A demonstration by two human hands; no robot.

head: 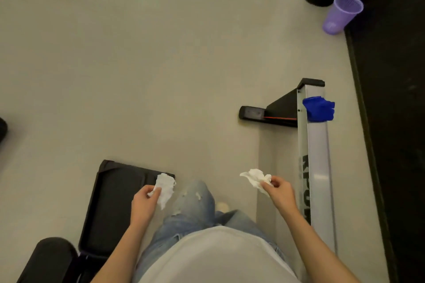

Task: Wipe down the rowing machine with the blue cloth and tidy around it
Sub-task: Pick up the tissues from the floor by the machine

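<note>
Left hand (147, 202) pinches 1 crumpled tissue (164, 187); right hand (279, 193) pinches the other tissue (255, 178). Blue cloth (318, 109) lies on the rowing machine rail (318, 167). I judge tidying is underway; the purple cup (342, 14) is not yet collected.

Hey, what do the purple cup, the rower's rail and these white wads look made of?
Purple cup: likely thin plastic, translucent, with a ribbed wall. Rail: seemingly metal, perhaps aluminium, pale satin sheen with printed letters. White wads: probably tissue paper, matte and crumpled, pinched by left hand and right hand.
</note>
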